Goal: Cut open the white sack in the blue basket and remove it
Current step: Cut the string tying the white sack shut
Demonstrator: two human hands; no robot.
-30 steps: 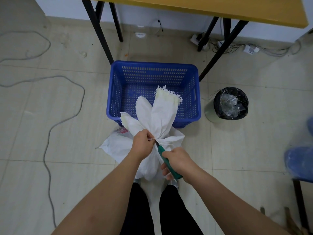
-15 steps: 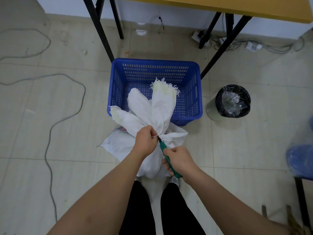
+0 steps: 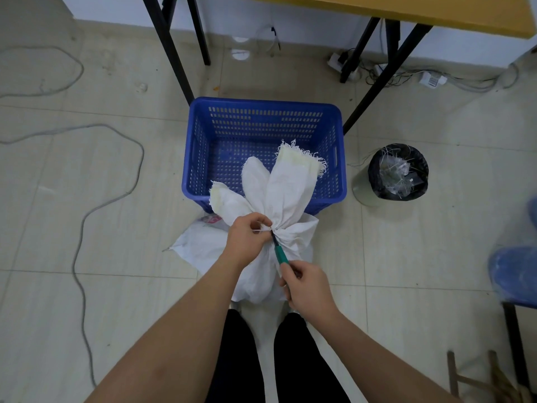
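A white woven sack [image 3: 283, 199] stands on the floor in front of the blue basket [image 3: 200, 158], its tied neck bunched and its frayed flaps fanning over the basket's near rim. My left hand [image 3: 247, 239] pinches the white tie at the sack's neck. My right hand [image 3: 308, 286] grips a green-handled cutter [image 3: 280, 253], its dark tip against the tie beside my left fingers. The basket holds nothing else that I can see.
A second white sack [image 3: 200, 245] lies flat on the floor under the first. A black-lined waste bin [image 3: 398, 175] stands right of the basket. Black table legs [image 3: 168, 48] rise behind it. A grey cable [image 3: 87, 210] loops across the left floor. A blue chair [image 3: 514, 274] is at right.
The cutter's tip has slid up to the tie at the sack's neck, and my right hand has shifted a little lower on the handle. My left hand stays pinched on the tie.
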